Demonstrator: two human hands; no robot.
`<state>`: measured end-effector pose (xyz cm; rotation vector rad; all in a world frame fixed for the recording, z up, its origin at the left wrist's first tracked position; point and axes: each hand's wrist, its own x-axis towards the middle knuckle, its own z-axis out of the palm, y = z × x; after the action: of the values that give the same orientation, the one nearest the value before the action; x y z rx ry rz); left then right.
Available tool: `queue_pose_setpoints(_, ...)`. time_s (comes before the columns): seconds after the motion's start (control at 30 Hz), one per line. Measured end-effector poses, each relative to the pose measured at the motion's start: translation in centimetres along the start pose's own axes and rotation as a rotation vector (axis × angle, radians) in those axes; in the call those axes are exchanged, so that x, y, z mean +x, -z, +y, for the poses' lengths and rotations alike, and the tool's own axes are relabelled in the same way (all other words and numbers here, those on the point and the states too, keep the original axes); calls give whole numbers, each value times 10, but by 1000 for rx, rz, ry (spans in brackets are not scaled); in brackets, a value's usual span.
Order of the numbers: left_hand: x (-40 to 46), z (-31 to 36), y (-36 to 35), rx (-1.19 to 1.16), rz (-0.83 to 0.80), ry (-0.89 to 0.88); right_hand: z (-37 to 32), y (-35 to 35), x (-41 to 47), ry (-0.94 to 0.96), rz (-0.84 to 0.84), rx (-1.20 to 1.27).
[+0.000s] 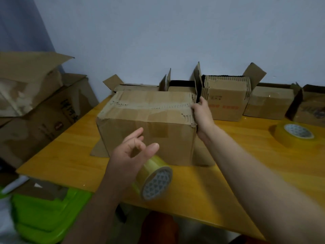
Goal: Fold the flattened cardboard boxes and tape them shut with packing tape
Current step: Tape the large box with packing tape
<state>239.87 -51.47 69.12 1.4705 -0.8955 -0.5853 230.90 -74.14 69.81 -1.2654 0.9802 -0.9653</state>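
Note:
A closed cardboard box (140,124) stands in the middle of the orange table (237,182), with old tape along its top seam. My right hand (202,113) grips the box's upper right edge, fingers curled over the top. My left hand (133,152) hovers in front of the box's near face with its fingers spread and nothing in it. Just below and right of that hand a roll of clear yellowish packing tape (154,180) rests tilted on its side near the table's front edge. I cannot tell whether the hand touches the roll.
A second tape roll (295,134) lies flat at the right. Several open small boxes (226,101) line the wall behind. Large worn cartons (35,106) stack up left of the table. A green plastic bin (44,213) sits at the lower left.

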Motion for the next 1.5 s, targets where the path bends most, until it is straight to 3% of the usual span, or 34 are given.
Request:
queue_pose_setpoints(0.13, -7, 8, 19, 25, 112, 2, 22, -26, -51, 285, 224, -130)
queue_pose_setpoints(0.2, -9, 8, 25, 66, 211, -7, 6, -27, -43, 325, 330, -154)
queue_pose_setpoints(0.33, -17, 13, 23, 102, 187, 5, -6, -28, -26, 139, -42, -163)
queue_pose_setpoints(0.4, -20, 13, 21, 113, 147, 8, 3, -24, -35, 187, -92, -272)
queue_pose_setpoints(0.53, -22, 16, 18, 92, 36, 38, 21, 6, -62, 296, 141, -332)
queue_pose_setpoints(0.67, -20, 21, 4, 17, -122, 91, 31, 39, -97, 593, 430, -315)
queue_pose_setpoints(0.77, -8, 22, -8, -31, -122, 133, 39, 53, -111, 782, 487, -431)
queue_pose_setpoints(0.87, 4, 15, -5, -37, -70, 121, 49, 64, -114, 913, 394, -663)
queue_pose_setpoints(0.93, 2, 15, 5, 8, 5, 71, 53, 66, -109, 906, 374, -738)
queue_pose_setpoints(1.13, -38, 25, 19, 131, -17, -77, 51, 32, -110, 858, 381, -787)
queue_pose_setpoints(1.23, -48, 32, 14, 118, 34, -122, 45, 21, -130, 988, 358, -728)
queue_pose_setpoints(1.3, -53, 35, 10, 128, 86, -175, 42, 23, -155, 1065, 190, -538)
queue_pose_setpoints(1.4, -64, 44, 1, 34, 114, -234, 30, 26, -200, 743, -261, -259)
queue_pose_setpoints(1.43, -67, 46, -3, -40, 132, -234, 29, 27, -211, 639, -348, -255)
queue_pose_setpoints(1.5, -70, 50, -11, -180, 175, -226, 31, 28, -224, 605, -378, -333)
